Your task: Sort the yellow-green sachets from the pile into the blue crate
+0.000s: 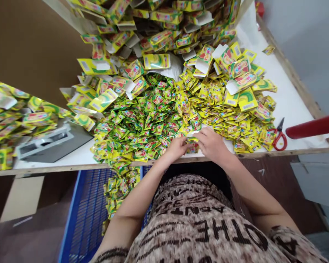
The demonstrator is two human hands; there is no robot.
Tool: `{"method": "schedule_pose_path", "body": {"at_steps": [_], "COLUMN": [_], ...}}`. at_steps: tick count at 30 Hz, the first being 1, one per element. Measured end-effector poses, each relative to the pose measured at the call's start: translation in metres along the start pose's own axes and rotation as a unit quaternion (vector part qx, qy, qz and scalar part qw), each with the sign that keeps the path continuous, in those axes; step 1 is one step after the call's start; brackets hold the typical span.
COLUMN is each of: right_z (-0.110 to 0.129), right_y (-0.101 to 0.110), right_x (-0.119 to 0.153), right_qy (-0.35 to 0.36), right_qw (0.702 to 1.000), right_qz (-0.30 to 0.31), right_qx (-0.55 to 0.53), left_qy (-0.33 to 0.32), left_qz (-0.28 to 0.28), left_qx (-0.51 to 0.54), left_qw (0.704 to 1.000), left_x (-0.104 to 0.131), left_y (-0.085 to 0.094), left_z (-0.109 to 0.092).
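Close to the table's front edge, my two hands meet at a small yellow carton [192, 139] with a white flap showing. My left hand [177, 148] is closed on its left side, fingers bent. At the flap, the fingers of my right hand [211, 143] pinch the right side. Much of the carton is hidden by the fingers. Just beyond lies a wide heap of small green-and-yellow sachets [142, 122]. Mostly yellow sachets [222, 117] spread to the right of it.
Many yellow cartons [164, 38] are piled at the back, some with flaps raised. Red-handled scissors [279, 138] lie at right near a red pole [315, 125]. A grey tape dispenser [55, 140] stands left. Below the edge, a blue basket [82, 208] catches sachets.
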State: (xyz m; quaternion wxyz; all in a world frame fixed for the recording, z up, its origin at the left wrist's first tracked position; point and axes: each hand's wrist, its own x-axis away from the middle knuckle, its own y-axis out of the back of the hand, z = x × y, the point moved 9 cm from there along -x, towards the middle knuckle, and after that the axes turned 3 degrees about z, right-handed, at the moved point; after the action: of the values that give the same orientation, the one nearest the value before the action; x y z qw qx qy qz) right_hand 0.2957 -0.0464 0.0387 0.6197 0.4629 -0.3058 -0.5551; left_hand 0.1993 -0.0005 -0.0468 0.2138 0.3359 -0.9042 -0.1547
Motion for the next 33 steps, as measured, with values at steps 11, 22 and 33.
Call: {"method": "schedule_pose_path", "body": {"at_steps": [11,22,33], "right_z": [0.015,0.000,-0.040], "right_y": [0.003,-0.012,-0.076], "right_x": [-0.005,0.018,0.050], "right_qy": [-0.012,0.019,-0.295], "right_qw": [0.996,0.990,0.702], "right_qz": [0.082,0.011,0.021], "right_qx": [0.019,-0.137,-0.648], "left_qy": [-0.072,-0.077,0.021], "left_qz": [-0.061,-0.039,0.008], "left_qx": [0.214,0.194,0.447], "left_qw": [0.972,0.977,0.894], "left_x": [0.013,0.023,0.028], "left_y": [-0.011,-0.023,-0.032], "left_z": [0.007,0.012,0.011]}}
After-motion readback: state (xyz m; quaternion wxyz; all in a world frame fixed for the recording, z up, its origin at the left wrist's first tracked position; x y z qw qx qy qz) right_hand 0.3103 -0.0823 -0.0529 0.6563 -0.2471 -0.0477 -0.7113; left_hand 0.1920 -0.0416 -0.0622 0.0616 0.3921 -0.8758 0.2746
